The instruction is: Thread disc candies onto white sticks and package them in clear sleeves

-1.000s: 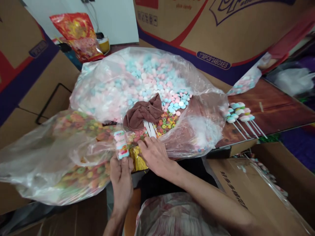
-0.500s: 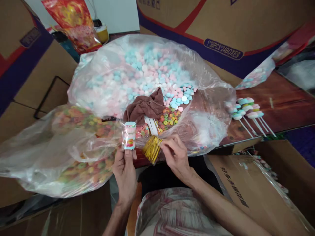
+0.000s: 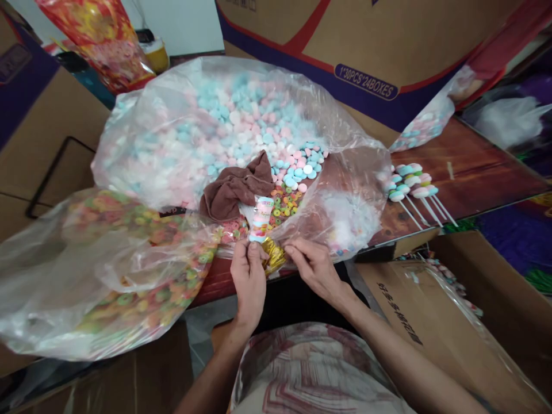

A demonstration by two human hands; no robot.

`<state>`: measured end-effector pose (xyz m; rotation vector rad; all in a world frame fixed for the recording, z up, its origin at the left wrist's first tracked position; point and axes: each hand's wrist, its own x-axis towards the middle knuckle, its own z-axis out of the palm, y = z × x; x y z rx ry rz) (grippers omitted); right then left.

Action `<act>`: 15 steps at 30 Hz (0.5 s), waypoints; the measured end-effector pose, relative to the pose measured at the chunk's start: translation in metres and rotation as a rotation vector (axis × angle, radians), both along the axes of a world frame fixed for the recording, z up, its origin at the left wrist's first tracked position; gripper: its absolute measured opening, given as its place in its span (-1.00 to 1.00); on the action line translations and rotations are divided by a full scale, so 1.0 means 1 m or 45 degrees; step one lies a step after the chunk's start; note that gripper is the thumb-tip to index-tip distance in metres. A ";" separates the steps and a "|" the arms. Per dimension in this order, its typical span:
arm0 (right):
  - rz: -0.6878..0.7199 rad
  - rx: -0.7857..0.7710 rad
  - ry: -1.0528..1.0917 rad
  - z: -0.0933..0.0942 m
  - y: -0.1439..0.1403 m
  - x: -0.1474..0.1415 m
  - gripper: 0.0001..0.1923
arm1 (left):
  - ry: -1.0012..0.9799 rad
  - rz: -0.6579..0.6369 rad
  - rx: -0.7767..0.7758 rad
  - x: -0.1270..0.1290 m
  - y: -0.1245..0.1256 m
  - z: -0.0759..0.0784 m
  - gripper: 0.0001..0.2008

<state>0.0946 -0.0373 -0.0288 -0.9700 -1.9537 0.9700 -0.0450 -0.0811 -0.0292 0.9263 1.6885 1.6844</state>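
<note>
My left hand point(image 3: 249, 276) pinches the lower end of a small clear-wrapped candy pack point(image 3: 260, 219), which stands upright above the fingertips. Just behind and right of those fingers lies a bundle of gold twist ties point(image 3: 274, 256). My right hand point(image 3: 317, 267) is closed in a pinch at the bundle's right side; whatever is between its fingertips is too small to make out. A brown cloth point(image 3: 235, 190) lies crumpled beyond the pack, with white sticks partly hidden behind the pack. Colourful ring candies point(image 3: 286, 204) spill out close by.
A large clear bag point(image 3: 172, 144) of pink, white and blue candies covers the table's back. At left sits a bag of ring candies point(image 3: 142, 299). Candy sticks point(image 3: 414, 181) lie at right, above an open carton point(image 3: 495, 276). Big cardboard boxes point(image 3: 293, 34) stand behind.
My left hand has moved right with the candy pack, up beside the gold twist ties. My right hand stays pinched near the bundle. The whole view has shifted slightly.
</note>
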 end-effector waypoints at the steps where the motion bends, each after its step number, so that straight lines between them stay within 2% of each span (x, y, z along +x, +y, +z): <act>1: -0.005 -0.083 -0.001 0.001 0.003 0.001 -0.80 | -0.004 0.010 0.009 0.000 0.000 -0.002 -0.70; 3: 0.033 -0.196 -0.038 0.004 0.012 0.001 -0.80 | -0.006 0.016 0.022 -0.001 0.000 -0.004 -0.69; 5: 0.109 -0.220 -0.105 0.006 0.019 0.000 -0.84 | -0.007 0.017 0.034 -0.002 0.000 -0.006 -0.68; 10: 0.136 -0.099 -0.129 0.007 0.022 -0.001 -0.75 | -0.027 0.015 0.031 -0.001 0.000 -0.009 -0.70; 15: 0.097 -0.047 -0.202 0.002 0.015 -0.005 -0.79 | -0.012 0.028 0.031 -0.001 0.001 -0.009 -0.69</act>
